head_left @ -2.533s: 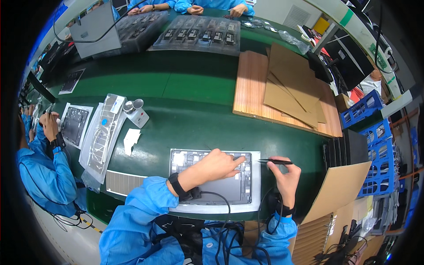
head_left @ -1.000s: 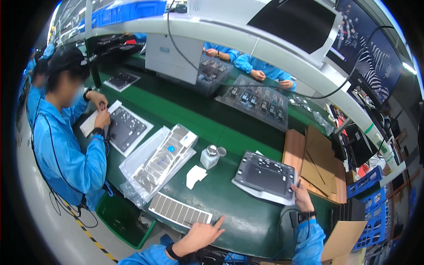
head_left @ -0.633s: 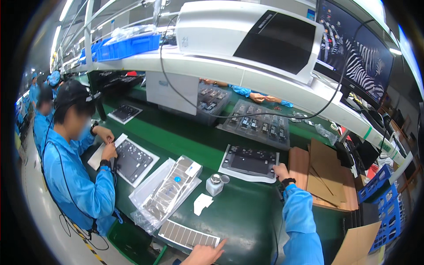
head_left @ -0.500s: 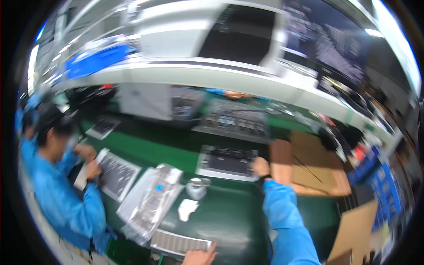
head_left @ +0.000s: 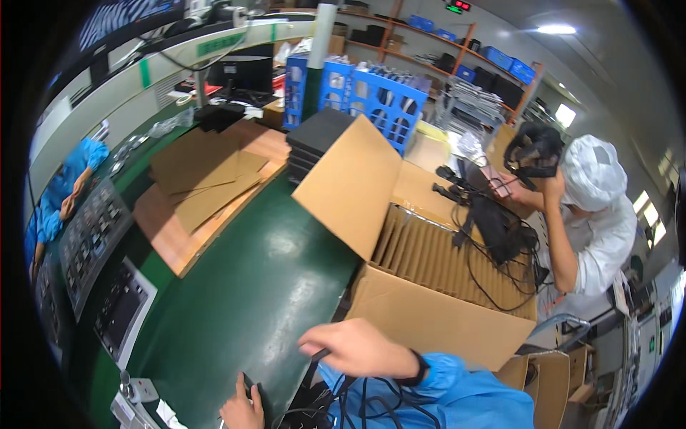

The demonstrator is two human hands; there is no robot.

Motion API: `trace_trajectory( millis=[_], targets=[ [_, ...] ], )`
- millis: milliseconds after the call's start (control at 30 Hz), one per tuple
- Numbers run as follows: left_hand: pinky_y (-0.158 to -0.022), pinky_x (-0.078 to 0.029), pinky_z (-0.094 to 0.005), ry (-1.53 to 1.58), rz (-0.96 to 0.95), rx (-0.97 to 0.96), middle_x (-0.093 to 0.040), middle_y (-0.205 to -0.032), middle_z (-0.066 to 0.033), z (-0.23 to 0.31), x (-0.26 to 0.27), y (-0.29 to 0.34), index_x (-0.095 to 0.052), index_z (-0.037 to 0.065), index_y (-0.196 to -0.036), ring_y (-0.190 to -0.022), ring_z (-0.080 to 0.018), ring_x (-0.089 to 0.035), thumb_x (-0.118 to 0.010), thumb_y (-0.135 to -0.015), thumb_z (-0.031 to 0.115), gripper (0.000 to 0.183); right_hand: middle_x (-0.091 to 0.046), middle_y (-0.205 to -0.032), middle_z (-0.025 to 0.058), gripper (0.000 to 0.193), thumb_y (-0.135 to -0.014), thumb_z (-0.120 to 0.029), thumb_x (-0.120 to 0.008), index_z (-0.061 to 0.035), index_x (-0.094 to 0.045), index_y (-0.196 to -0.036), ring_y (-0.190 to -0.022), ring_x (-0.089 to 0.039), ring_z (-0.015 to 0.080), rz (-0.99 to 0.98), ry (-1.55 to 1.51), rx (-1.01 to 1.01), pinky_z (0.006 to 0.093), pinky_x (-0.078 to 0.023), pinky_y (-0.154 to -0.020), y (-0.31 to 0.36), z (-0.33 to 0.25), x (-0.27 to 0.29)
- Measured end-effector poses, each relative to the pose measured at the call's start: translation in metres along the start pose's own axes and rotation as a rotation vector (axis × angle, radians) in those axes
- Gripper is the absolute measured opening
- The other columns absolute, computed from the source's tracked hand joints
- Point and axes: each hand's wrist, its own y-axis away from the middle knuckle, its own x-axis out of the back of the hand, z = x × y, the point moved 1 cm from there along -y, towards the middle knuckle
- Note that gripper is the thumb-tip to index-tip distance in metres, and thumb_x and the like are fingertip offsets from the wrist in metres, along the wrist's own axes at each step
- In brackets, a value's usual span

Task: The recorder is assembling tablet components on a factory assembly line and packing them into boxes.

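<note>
My right hand [head_left: 361,348] is blurred, with its fingers curled round a short end of black cable [head_left: 320,354] above the bench's front edge. More black cables [head_left: 379,404] loop across my blue sleeve and lap beneath it. At the lower edge my left hand [head_left: 243,409] rests on the green bench top [head_left: 243,307], index finger stretched out. A small dark piece shows between its fingers; what it is I cannot make out. Left of that hand are a metal-topped dispenser bottle [head_left: 136,392] and a white tissue [head_left: 168,415]. Behind it a dark panel [head_left: 123,311] lies on a white sheet.
An open carton [head_left: 343,300] with cardboard dividers stands right of the bench, black cables and a pouch on it. Brown cardboard sheets [head_left: 207,171] lie on a wooden board [head_left: 161,229]. Black trays [head_left: 314,146] stack beside blue racks [head_left: 386,100]. A person in white [head_left: 597,236] stands beyond the carton.
My view has swung to the right, bringing the carton and the person in white into sight. My right hand has left the dark panel's edge and is now over the bench's front edge with the cable.
</note>
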Motion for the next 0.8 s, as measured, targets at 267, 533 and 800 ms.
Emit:
trace_trajectory(
  millis=[267,533,800],
  targets=[
    [-0.061,-0.048,-0.0426,-0.052,0.121,-0.223,-0.065,-0.065,-0.0116,0.037,-0.015,-0.026,-0.068,0.008,-0.123,-0.061,-0.0322,-0.065,-0.063,-0.095,0.026,0.033,-0.074,-0.088,0.0159,0.013,-0.087,-0.009,-0.069,-0.0021,-0.072,-0.098,-0.083,-0.073,0.0307,0.560,0.317,-0.409,0.0361,-0.056,-0.073,0.074,0.126,0.107],
    [-0.054,-0.046,-0.0412,-0.016,0.057,-0.599,-0.064,-0.065,-0.0094,0.125,0.026,-0.072,-0.070,0.008,-0.111,-0.057,-0.0294,-0.064,-0.068,-0.092,0.022,0.024,-0.066,-0.098,0.0216,0.030,-0.083,-0.028,-0.076,-0.0007,-0.068,-0.093,-0.089,-0.069,0.0416,0.432,0.853,-0.374,0.0498,-0.056,-0.075,-0.012,0.277,0.200],
    [-0.049,-0.048,-0.0397,-0.083,0.152,-1.081,-0.062,-0.062,-0.0090,0.235,0.047,-0.163,-0.067,0.008,-0.099,-0.055,-0.0274,-0.064,-0.066,-0.094,0.023,0.017,-0.064,-0.099,0.0196,0.046,-0.081,-0.039,-0.080,-0.0010,-0.065,-0.102,-0.083,-0.071,0.0380,0.378,0.886,-0.387,0.0489,-0.057,-0.069,-0.037,0.322,0.209]
  ],
)
